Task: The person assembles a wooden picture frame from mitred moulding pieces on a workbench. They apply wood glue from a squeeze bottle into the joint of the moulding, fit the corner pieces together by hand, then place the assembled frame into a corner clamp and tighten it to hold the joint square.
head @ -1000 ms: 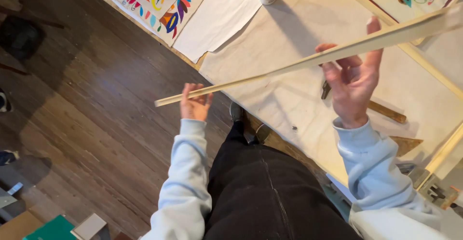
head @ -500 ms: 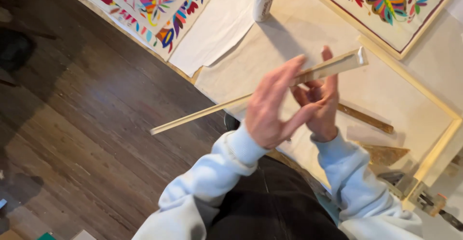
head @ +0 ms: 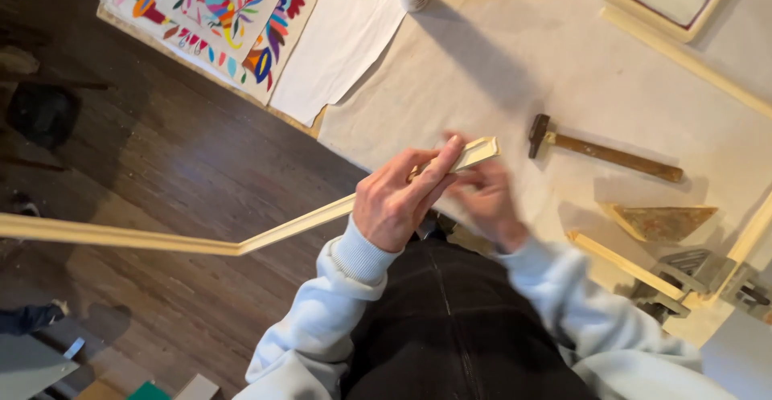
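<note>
Both hands are up in front of the person's chest, over the near edge of the worktop (head: 515, 54), which is draped in pale cloth. The left hand (head: 400, 199) has its grip closed around a long pale wooden strip (head: 297, 225), fingers stretched along it close to its mitred end. The right hand (head: 485, 201) is blurred, so I cannot tell whether its grip is closed on that end or only touching it. The strip runs from the hands out to the left over the dark wooden floor (head: 161, 167). On the cloth just beyond the hands lies a hammer (head: 603, 149) with a wooden handle, and near it a triangular wooden piece (head: 659, 221). A bright embroidered panel (head: 217, 14) sits at the worktop's far left corner
</note>
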